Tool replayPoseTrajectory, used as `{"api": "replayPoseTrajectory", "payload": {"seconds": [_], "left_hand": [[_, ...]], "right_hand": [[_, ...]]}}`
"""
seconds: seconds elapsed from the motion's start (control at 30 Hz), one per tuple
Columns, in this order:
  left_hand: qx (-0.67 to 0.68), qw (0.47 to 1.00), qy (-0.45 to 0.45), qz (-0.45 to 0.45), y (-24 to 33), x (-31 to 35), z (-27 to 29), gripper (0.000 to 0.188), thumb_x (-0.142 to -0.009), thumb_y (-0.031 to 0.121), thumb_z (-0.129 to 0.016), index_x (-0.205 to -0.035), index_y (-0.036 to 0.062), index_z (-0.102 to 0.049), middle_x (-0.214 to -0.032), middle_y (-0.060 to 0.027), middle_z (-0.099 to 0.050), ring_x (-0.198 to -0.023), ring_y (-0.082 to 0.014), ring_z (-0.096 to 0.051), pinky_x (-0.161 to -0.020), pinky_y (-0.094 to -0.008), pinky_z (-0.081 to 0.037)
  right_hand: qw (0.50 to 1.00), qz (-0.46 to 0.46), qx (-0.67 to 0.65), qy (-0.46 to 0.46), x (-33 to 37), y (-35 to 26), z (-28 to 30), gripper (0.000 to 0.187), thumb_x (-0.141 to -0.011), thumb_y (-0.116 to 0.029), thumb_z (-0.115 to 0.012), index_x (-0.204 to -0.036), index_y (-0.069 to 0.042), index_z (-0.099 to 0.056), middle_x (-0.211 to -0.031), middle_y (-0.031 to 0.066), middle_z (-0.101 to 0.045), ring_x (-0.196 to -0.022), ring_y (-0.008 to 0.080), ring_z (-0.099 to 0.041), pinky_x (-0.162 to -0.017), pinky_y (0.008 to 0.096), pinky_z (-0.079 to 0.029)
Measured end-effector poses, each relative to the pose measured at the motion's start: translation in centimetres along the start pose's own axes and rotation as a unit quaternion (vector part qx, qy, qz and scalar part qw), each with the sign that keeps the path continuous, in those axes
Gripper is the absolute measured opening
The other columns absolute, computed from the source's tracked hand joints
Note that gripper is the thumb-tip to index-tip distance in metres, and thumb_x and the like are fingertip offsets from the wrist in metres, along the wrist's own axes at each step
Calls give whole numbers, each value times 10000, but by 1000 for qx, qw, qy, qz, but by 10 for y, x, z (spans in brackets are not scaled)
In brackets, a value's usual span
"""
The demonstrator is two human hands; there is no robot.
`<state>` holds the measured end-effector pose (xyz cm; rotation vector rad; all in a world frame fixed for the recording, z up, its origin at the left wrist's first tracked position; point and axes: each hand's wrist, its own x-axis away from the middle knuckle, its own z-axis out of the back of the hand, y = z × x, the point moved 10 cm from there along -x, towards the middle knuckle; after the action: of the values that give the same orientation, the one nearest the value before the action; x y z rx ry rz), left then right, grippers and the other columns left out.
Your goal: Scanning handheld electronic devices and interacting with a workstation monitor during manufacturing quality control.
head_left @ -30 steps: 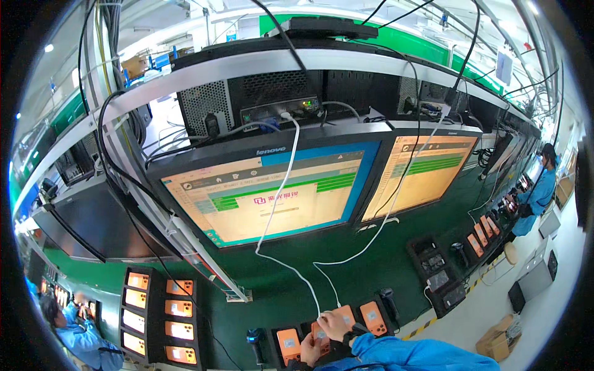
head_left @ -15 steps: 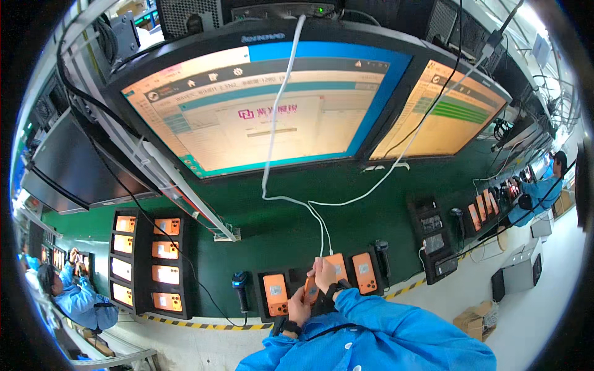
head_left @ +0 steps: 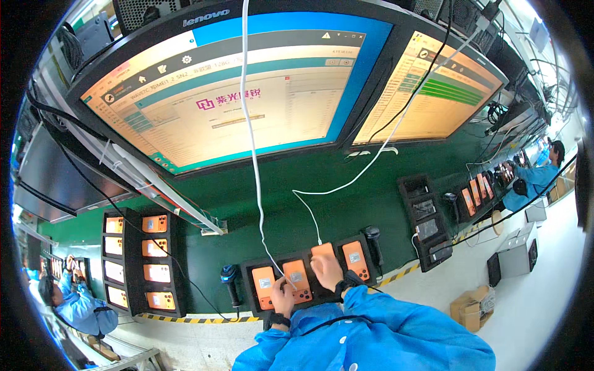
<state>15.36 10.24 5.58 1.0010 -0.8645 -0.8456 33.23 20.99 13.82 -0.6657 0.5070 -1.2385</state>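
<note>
A black slotted tray (head_left: 248,289) in front of me holds orange phones, backs up. My left hand (head_left: 283,300) is closed, fingertips pinching the lower end of a white cable (head_left: 260,222) over the second phone (head_left: 296,271). The leftmost phone (head_left: 263,281) lies beside that hand. My right hand (head_left: 327,272) is closed around a third phone (head_left: 322,249), covering its lower part. Another white cable (head_left: 314,216) meets this phone's top edge. At the tray's right end rests one more phone (head_left: 355,255), untouched.
Barcode scanners (head_left: 229,281) (head_left: 374,240) flank the tray. Two monitors (head_left: 204,105) (head_left: 433,93) stand behind. Black racks (head_left: 133,260) of orange phones are at left, another black tray (head_left: 405,191) at right. Co-workers in blue (head_left: 80,303) (head_left: 535,179) are at both sides. A black cable crosses the bench.
The phone between my hands now lies in the tray. My hands have moved apart: the left is at the second phone with a cable, the right on the third. The cables have separated.
</note>
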Motion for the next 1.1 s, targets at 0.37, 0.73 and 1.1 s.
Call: {"api": "replayPoseTrajectory", "payload": {"seconds": [0.37, 0.73, 1.1], "left_hand": [[89, 992, 55, 74, 8, 38, 76, 353, -758, 7, -549, -1107, -22, -508, -926, -102, -578, -809, -174, -567, -700, -289, -475], [-196, 955, 221, 2, -17, 76, 164, 241, -765, 126, -590, -999, 65, -578, -883, -130, -633, -846, -291, -610, -767, -386, -476], [-144, 973, 114, 141, -83, 54, 117, 637, -643, 81, -640, -1225, -39, -413, -1105, -256, -531, -1021, -382, -527, -884, -401, -425]], "right_hand": [[943, 5, 322, -81, -72, 42, -37, 270, -817, -269, -456, -652, -155, -637, -684, 45, -623, -693, 282, -576, -630, 451, -375], [985, 91, 100, 106, -28, 29, -14, 152, -853, -175, -510, -969, -92, -563, -1051, 41, -591, -1096, 220, -483, -897, 441, -341], [977, -156, 112, 97, 38, 51, 97, 563, -798, -239, -576, -1228, 52, -359, -1195, 267, -440, -1108, 416, -431, -931, 463, -343]]}}
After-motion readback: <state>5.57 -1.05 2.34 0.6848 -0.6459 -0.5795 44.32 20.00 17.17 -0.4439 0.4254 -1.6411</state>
